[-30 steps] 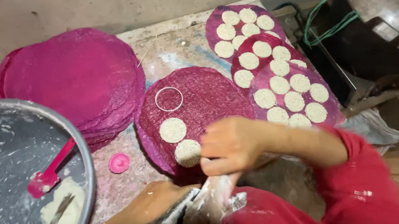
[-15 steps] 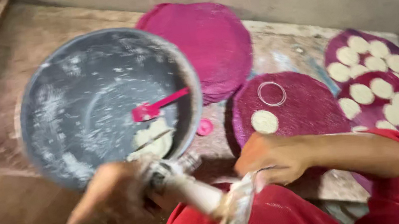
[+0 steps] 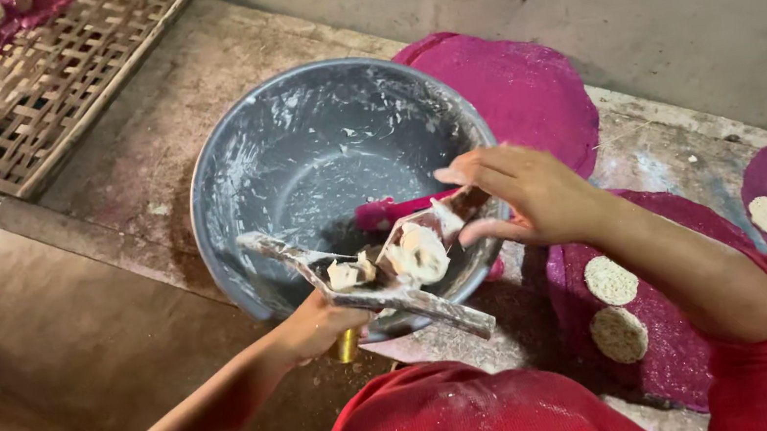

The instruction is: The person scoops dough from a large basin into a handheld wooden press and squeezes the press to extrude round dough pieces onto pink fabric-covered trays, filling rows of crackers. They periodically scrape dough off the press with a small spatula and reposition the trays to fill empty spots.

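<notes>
My left hand (image 3: pixel 319 323) grips the handle of a hinged, dough-smeared press tool (image 3: pixel 384 294) and holds it over the near rim of a big grey metal bowl (image 3: pixel 204 200). The tool stands open, with a lump of white dough (image 3: pixel 418 252) in its jaws. My right hand (image 3: pixel 519 198) reaches in from the right. Its fingers and thumb pinch the tip of the raised upper flap, just beside the dough. A pink scoop (image 3: pixel 383 213) lies inside the bowl, partly hidden by the tool.
A stack of round magenta cloths (image 3: pixel 515 89) lies behind the bowl. Other magenta cloths (image 3: pixel 658 347) at right carry white dough discs (image 3: pixel 612 280). A woven bamboo tray (image 3: pixel 40 83) at top left holds more discs. A wall runs along the back.
The view has swung left over the bowl. My right hand has left the magenta cloth and come to the press tool, which now stands open over the bowl.
</notes>
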The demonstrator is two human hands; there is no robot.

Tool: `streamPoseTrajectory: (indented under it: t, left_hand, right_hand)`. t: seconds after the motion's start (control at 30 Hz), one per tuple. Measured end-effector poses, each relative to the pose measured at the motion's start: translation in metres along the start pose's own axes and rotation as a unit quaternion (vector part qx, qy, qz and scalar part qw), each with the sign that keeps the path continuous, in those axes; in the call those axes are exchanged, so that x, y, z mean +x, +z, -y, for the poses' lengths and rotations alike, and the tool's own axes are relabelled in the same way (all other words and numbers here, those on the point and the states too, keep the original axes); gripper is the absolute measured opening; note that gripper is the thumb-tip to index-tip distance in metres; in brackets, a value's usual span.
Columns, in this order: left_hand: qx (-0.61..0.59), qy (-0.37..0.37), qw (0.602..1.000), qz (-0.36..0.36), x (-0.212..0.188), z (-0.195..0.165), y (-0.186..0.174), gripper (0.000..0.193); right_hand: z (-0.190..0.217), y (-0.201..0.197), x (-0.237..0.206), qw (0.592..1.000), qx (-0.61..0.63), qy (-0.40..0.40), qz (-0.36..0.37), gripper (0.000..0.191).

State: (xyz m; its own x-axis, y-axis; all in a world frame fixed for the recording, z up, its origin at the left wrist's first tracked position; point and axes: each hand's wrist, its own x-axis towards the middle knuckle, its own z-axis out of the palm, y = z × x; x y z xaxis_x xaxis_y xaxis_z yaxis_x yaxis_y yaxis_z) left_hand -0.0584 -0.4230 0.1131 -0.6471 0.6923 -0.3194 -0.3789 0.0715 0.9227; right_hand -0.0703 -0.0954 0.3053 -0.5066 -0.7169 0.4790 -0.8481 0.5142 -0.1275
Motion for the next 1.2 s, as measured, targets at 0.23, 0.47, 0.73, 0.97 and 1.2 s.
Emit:
streamPoseTrajectory:
  t: [0.23, 0.47, 0.73, 0.97, 1.2]
  left_hand:
    - [0.031, 0.024, 0.997, -0.064, -0.02, -0.021, -0.009, 0.017]
    - [0.079, 0.152, 0.968, -0.185, -0.006, -0.024, -0.015, 0.022]
    - [0.058, 0.32, 0.905, -0.276, 0.023, -0.021, 0.008, 0.029]
    - [0.165, 0.329, 0.84, -0.399, 0.02, -0.055, 0.041, 0.055]
    - [0.303, 0.253, 0.805, -0.443, 0.0, -0.061, 0.04, 0.07]
  right_hand:
    - [-0.009, 0.027, 0.035, 0.984, 0.147, 0.075, 0.068, 0.033]
    - [0.045, 0.016, 0.043, 0.957, 0.19, 0.216, -0.048, 0.05]
    - [0.057, 0.091, 0.045, 0.943, -0.015, 0.201, -0.265, 0.025]
    - [0.047, 0.102, 0.023, 0.85, 0.411, 0.252, -0.211, 0.019]
    - [0.086, 0.104, 0.049, 0.983, 0.063, 0.166, 0.035, 0.046]
